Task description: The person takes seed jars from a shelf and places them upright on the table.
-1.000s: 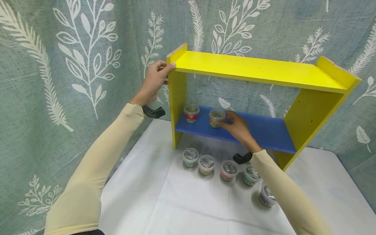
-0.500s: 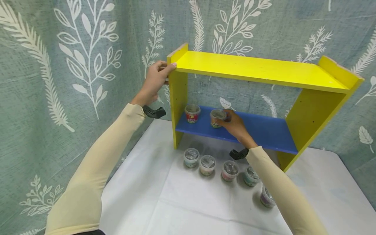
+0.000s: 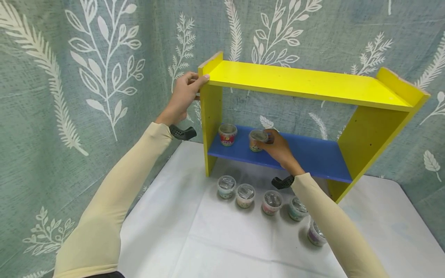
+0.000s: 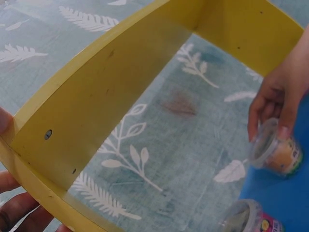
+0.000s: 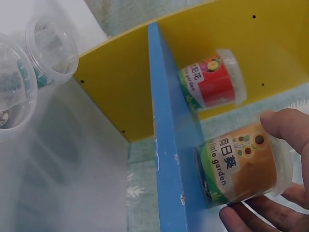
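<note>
My left hand (image 3: pixel 187 92) grips the upper left corner of a yellow shelf unit (image 3: pixel 306 79), its thumb on the front edge and fingers around the outer side. On the blue shelf board (image 3: pixel 309 152), my right hand (image 3: pixel 278 148) holds a clear plastic cup with an orange "little garden" label (image 5: pixel 246 164), thumb on one side and fingers on the other. The cup stands upright on the board. To its left, a little apart, stands a similar cup with a red label (image 3: pixel 227 136), also near the unit's left side panel (image 5: pixel 116 92).
Several more lidded plastic cups stand in a slanting row on the white table (image 3: pixel 222 239), below and in front of the unit, among them a cream one (image 3: pixel 245 196) and a purple one (image 3: pixel 315 233). A leaf-patterned curtain (image 3: pixel 114 77) hangs behind.
My right wrist has shifted slightly left and its fingers have come closer around the orange-labelled cup, mostly in the first half second. The left hand keeps its grip on the unit.
</note>
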A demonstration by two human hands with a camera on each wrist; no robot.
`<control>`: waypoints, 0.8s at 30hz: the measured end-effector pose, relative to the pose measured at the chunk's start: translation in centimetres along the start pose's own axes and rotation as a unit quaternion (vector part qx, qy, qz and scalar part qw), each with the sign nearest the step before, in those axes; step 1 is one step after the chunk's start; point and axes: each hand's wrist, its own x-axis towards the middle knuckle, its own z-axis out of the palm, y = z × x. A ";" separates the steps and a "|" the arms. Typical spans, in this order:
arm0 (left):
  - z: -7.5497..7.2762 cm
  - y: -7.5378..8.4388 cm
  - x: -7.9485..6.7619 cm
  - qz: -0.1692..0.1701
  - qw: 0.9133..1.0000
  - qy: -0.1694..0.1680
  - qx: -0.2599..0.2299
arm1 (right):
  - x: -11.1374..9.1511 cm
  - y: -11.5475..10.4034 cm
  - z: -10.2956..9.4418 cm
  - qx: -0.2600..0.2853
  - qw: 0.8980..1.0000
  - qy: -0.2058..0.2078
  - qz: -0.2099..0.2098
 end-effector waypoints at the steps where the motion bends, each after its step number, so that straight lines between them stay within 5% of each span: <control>1: 0.0 0.0 0.0 0.000 1.000 -0.001 0.002 | -0.1 0.0 0.0 0.001 1.000 0.002 0.001; 24: 0.1 0.0 0.1 -0.003 1.000 0.004 -0.002 | -3.6 -0.9 -2.0 -0.036 0.999 0.020 -0.019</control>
